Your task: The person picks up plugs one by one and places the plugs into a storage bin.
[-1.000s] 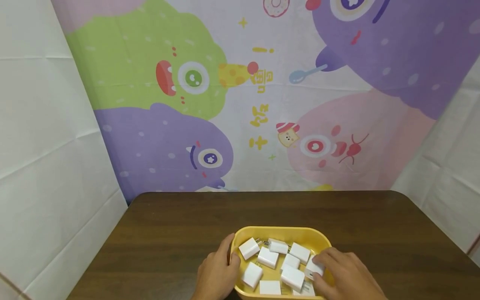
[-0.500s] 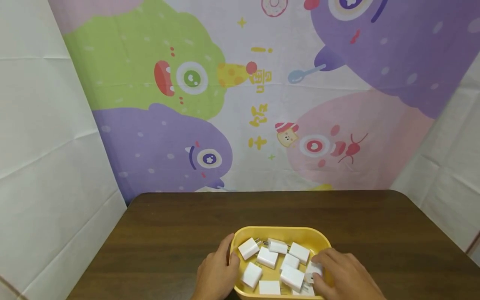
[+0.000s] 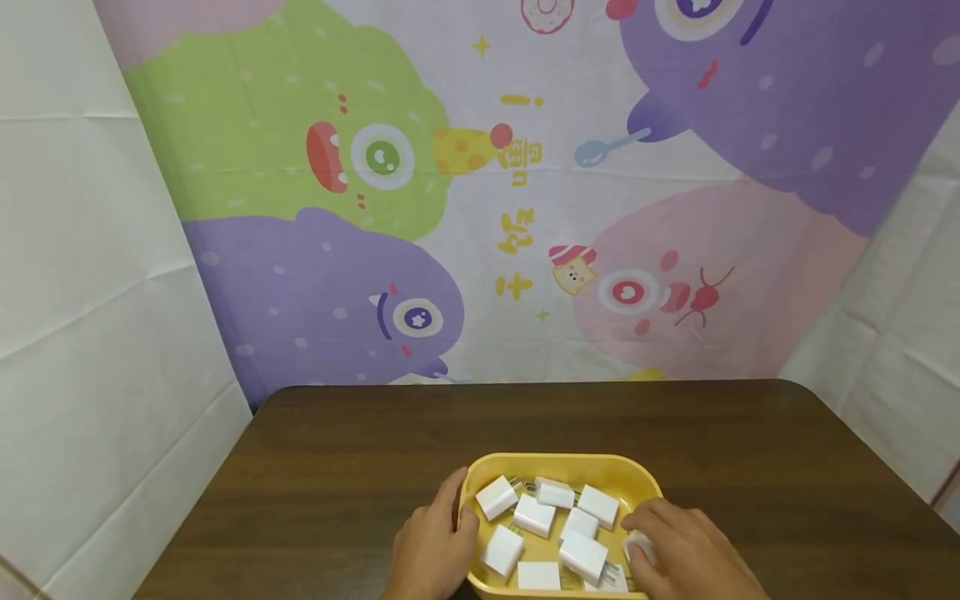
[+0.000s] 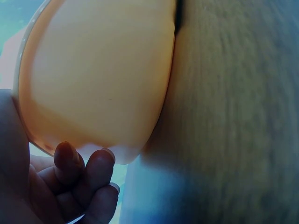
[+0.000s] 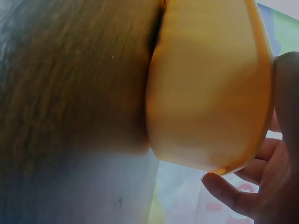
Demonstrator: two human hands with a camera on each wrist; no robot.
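Note:
A yellow plastic tub (image 3: 555,456) stands on the table with several white plug-in chargers (image 3: 534,515) lying loose inside, some with their metal prongs showing. My left hand (image 3: 433,542) grips the tub's left end, thumb by the rim; curled fingers show beside the outer wall in the left wrist view. At the tub's right end, my right hand (image 3: 690,546) reaches over the rim and pinches one white charger (image 3: 639,546) between thumb and fingers, partly covering it. From the right wrist, the tub's outer wall (image 5: 210,93) hides the chargers.
The dark brown wooden table (image 3: 360,467) extends around the tub. Behind it hangs a cloth backdrop (image 3: 517,333) with cartoon monsters. White cloth (image 3: 112,292) closes off the left side, and similar cloth stands on the right.
The charger in my right hand has turned and shifted slightly right, away from the pile, uncovering prongs of a neighbouring one. My left hand and the tub stay put.

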